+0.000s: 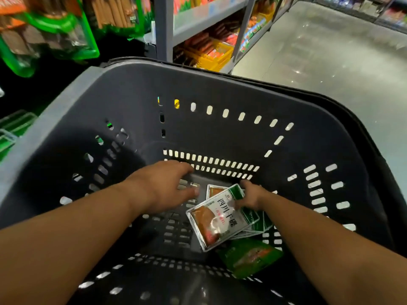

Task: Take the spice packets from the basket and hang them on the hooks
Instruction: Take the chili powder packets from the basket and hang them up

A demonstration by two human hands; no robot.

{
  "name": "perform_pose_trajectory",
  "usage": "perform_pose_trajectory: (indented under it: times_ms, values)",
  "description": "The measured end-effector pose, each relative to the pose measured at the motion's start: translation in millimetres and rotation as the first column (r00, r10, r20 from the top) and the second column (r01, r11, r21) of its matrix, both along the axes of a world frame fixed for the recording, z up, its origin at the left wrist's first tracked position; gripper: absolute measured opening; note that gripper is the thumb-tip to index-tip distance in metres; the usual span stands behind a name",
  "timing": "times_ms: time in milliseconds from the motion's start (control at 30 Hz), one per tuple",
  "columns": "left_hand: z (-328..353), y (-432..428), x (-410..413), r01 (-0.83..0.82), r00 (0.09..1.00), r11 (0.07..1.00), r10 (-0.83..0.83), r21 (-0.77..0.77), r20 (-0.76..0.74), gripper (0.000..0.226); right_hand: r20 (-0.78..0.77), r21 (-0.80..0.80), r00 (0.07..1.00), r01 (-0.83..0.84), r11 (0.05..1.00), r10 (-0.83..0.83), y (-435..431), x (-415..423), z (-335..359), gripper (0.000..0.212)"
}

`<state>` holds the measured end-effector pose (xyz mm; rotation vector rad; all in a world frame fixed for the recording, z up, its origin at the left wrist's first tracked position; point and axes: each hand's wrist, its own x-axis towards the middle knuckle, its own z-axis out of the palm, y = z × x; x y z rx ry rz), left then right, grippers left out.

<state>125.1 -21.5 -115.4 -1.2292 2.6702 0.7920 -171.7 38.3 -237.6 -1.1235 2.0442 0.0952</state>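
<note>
Both arms reach down into a dark grey slotted basket (220, 89) seen from directly above. The right hand (251, 198) grips a small fanned stack of spice packets (253, 223) low in the basket, towards its right side; its fingers (246, 184) curl over the far edge of the stack and the thumb presses on the face of the top packet (220, 219). That top packet is white and green with printed characters and a clear window showing reddish-brown powder, and it is tilted, its near corner pointing at the camera. The corner of one more packet shows just beyond it, by the basket's floor. A green packet (248, 258) lies apart from the stack, against the near right wall of the basket, not touched by either hand. The left hand (167, 186) is beside the stack, to its left, palm down over the basket floor, its fingers (186, 169) loosely spread and grasping nothing; whether the fingertips touch the floor cannot be told. Beyond the basket rim, at upper left, blurred green-edged hanging bags (55, 31) fill the display. Store shelves (207, 16) with a yellow crate (211, 58) of red packs stand behind, and a shiny grey floor (330, 51) runs off to the right.
</note>
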Motion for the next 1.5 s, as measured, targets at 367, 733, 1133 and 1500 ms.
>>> perform_pose_trajectory:
  times_ms: [367,733,1133,1500]
  values:
    - [9,8,22,-0.068,0.998,0.998,0.068,0.016,0.001,0.063,0.173,-0.147,0.983,-0.03,0.989,0.056,3,37,15,0.019]
    - [17,0,22,-0.184,0.98,0.981,0.188,0.052,-0.072,0.069,0.063,-0.346,0.85,-0.472,0.811,0.522,-49,77,127,0.011]
    - [24,-6,21,-0.191,0.98,0.981,0.192,0.046,-0.04,0.023,0.354,-0.537,0.782,-0.279,0.796,0.513,-53,84,178,0.02]
    - [21,-15,27,-0.226,0.974,0.974,0.226,-0.016,-0.004,0.026,0.281,-0.251,0.937,-0.137,0.958,0.207,-45,37,120,0.026]
